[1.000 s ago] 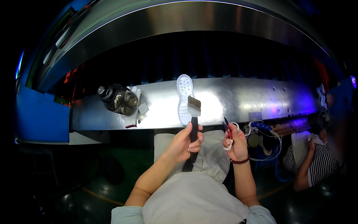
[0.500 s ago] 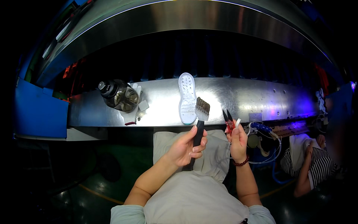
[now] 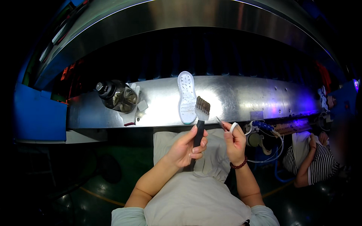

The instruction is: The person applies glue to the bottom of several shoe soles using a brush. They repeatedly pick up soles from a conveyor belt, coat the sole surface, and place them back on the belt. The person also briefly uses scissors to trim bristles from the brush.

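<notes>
My left hand (image 3: pixel 185 147) is closed round the black handle of a flat brush (image 3: pixel 203 108), its dark bristles pointing up. Just beyond the brush head lies a white shoe sole (image 3: pixel 186 96), lengthwise on the metal bench, with small holes in its upper part. My right hand (image 3: pixel 235 143) grips red-handled thread snips (image 3: pixel 224 125), their pointed tips aimed toward the brush without touching it. A white band circles one finger of this hand. Most of the snips' handle is hidden by my fingers.
On the metal bench (image 3: pixel 233 94) at left stand a dark translucent bottle (image 3: pixel 120 98), a white glove (image 3: pixel 130 117) and a small pale block (image 3: pixel 142 105). Clear tubing (image 3: pixel 279 154) hangs at right, near another person's striped clothing (image 3: pixel 320 169). A metal machine front (image 3: pixel 181 17) spans the far side.
My right hand has moved left toward the brush, and the snips have turned from upright to pointing up and left. The brush stays nearly where it was in my left hand.
</notes>
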`<action>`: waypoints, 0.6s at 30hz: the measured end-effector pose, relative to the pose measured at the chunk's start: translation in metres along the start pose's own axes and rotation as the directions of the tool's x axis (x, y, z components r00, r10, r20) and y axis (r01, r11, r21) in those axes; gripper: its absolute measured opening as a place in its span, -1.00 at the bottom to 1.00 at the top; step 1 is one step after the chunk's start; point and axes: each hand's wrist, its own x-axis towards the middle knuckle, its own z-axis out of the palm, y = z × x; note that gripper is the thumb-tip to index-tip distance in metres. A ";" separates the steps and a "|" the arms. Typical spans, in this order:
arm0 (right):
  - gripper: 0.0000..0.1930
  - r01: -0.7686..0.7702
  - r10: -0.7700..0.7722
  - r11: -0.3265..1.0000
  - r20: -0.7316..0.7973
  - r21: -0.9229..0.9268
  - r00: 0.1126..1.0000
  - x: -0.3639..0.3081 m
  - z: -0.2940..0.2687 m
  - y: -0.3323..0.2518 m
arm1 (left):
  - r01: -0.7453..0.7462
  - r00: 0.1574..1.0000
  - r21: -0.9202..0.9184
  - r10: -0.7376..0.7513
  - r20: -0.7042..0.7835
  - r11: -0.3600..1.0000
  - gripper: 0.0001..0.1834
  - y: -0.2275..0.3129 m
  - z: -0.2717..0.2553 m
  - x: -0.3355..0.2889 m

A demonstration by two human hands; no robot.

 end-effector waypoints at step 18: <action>-0.70 0.205 -0.215 0.964 -0.042 -0.170 0.976 0.005 0.007 -0.003 | 0.046 0.999 0.139 -0.044 -0.017 0.989 -0.64 -0.003 0.001 0.000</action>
